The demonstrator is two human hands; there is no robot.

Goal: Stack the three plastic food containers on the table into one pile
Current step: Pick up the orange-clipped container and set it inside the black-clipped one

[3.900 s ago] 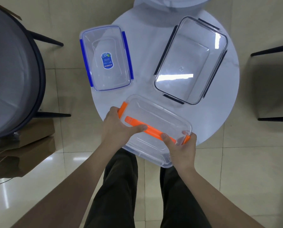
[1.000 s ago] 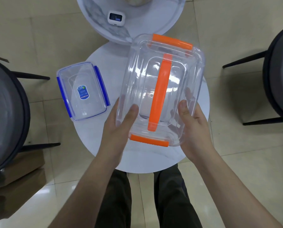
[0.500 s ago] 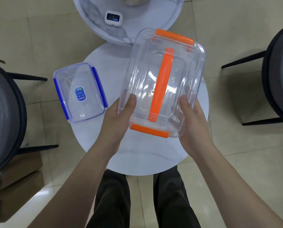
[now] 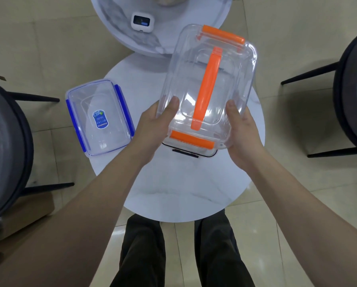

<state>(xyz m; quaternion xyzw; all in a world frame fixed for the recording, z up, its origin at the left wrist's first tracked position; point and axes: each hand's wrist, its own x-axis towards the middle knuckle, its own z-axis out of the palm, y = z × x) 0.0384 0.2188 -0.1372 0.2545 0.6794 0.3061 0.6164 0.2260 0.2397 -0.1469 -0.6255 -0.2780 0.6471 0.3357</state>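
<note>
Both hands gripped the orange-handled container (image 4: 209, 85) by its near corners, the left hand (image 4: 152, 127) on one side and the right hand (image 4: 242, 131) on the other, thumbs pressed on its lid. It hung over the black-clipped container (image 4: 189, 154), whose near edge showed between the hands. The blue-clipped container (image 4: 99, 117) lay on the round table (image 4: 183, 191) just left of the left hand.

Three plastic food containers are showing around the round white table (image 4: 185, 189): one orange-clipped container (image 4: 209, 88) above it, one black-clipped container (image 4: 189, 154) peeking out underneath that, and one blue-clipped container (image 4: 99, 118) sitting at its left edge. Two chairs are flanking it, and a second table (image 4: 119, 23) is standing beyond it, carrying one small white device (image 4: 142, 21).
</note>
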